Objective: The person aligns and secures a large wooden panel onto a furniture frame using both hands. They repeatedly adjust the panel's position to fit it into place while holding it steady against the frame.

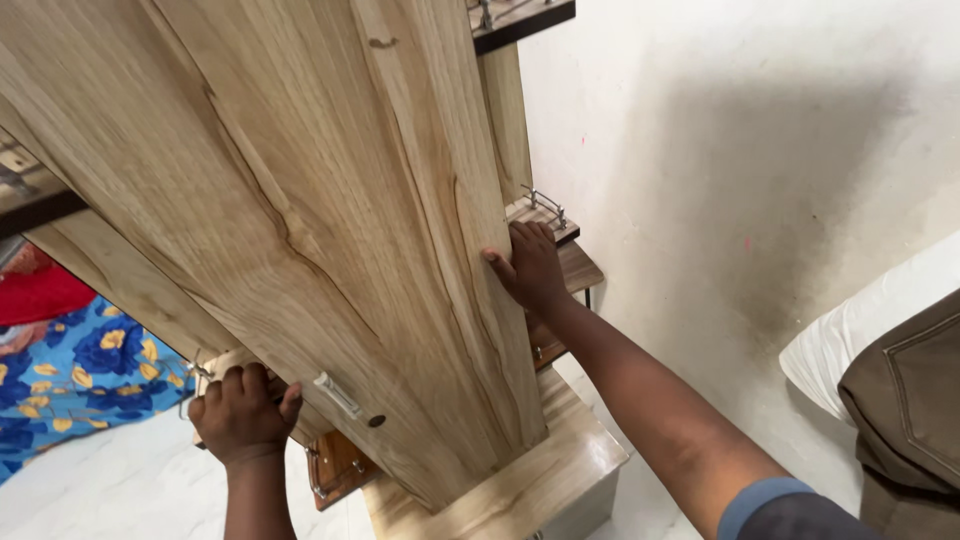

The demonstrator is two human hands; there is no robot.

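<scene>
A tall wooden panel (300,230) with light oak grain fills the middle of the view, leaning away from the camera and standing on a low wooden base (530,480) of the same colour. A small white latch (337,394) and a dark round hole sit near the panel's lower edge.

The left hand (243,412) is below the panel's left side, its fingers (232,385) curled and clenched around the edge of a small shelf with a metal rail just under the panel. The right hand (530,268) lies flat against the panel's right edge, fingers (533,235) straight and pressed on the wood rather than closed around it; the thumb rests on the panel's face. The right arm reaches in from the lower right, with a blue-grey sleeve (765,505) at the elbow.

Behind the right hand, small brown side shelves (570,262) with metal rails jut out from the panel's right side. Right of the panel is a white wall (740,130), shadowed. Far right of it lie a white pillow (860,330) and brown cloth. Left of the panel, a blue flowered cloth (70,375) lies on a pale floor.
</scene>
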